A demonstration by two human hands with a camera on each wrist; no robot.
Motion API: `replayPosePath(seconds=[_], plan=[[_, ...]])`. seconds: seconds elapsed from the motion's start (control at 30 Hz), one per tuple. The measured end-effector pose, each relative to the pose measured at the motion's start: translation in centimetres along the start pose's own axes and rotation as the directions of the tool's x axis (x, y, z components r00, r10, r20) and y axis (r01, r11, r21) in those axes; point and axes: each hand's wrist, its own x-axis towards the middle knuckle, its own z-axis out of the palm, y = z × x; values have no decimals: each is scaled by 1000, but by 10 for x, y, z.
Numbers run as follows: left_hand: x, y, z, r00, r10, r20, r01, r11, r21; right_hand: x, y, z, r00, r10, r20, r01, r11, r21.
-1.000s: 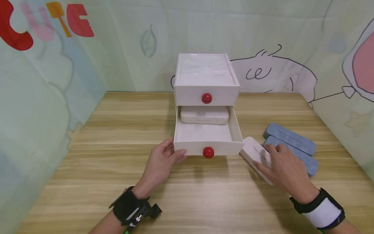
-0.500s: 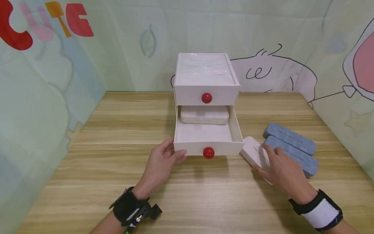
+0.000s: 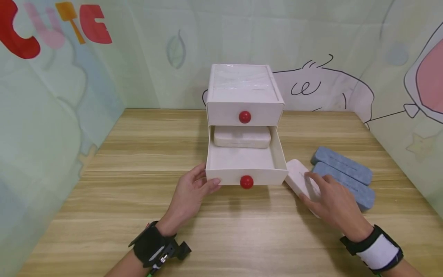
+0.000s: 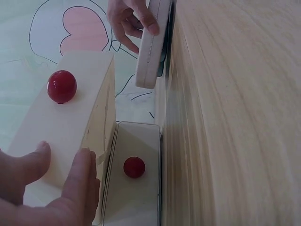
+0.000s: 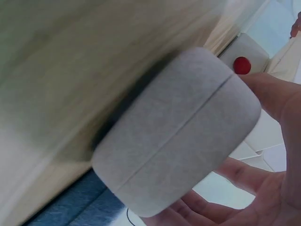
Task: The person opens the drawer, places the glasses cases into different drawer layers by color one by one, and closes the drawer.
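Observation:
My left hand (image 3: 188, 196) grips the front left corner of a pulled-out white drawer (image 3: 238, 158), thumb on its front face and fingers along its side. This drawer has a red knob (image 3: 247, 182) and holds a white case (image 3: 242, 137) at its back. To the right, my right hand (image 3: 337, 202) holds a white glasses case (image 3: 296, 174) with thumb and fingers on its two sides. In the right wrist view, the held glasses case (image 5: 174, 132) shows its rounded end and lid seam. Two blue glasses cases (image 3: 342, 164) lie side by side just beyond that hand.
The white drawer cabinet (image 3: 243, 82) stands at the back middle of the wooden table (image 3: 152, 146), its top drawer closed. A lower closed drawer (image 4: 136, 195) shows under the pulled-out one. Printed cloth walls (image 3: 145, 46) border the table.
My right hand and the white glasses case have shifted very slightly; its index finger has moved along the lid. The left hand stays at the drawer's corner.

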Motion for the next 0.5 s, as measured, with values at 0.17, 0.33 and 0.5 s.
replayPosePath(seconds=[0.17, 0.33, 0.5], plan=[[0, 0, -1, 1000, -11, -2, 11, 999, 39, 2, -5, -3, 999, 0, -36, 1, 999, 35], [-1, -1, -1, 1000, -17, 3, 16, 997, 78, 3, -9, -7, 997, -15, -76, 19, 999, 51], [-1, -1, -2, 1000, -27, 8, 26, 995, 99, 4, -12, -7, 996, -20, -84, 25, 998, 52]])
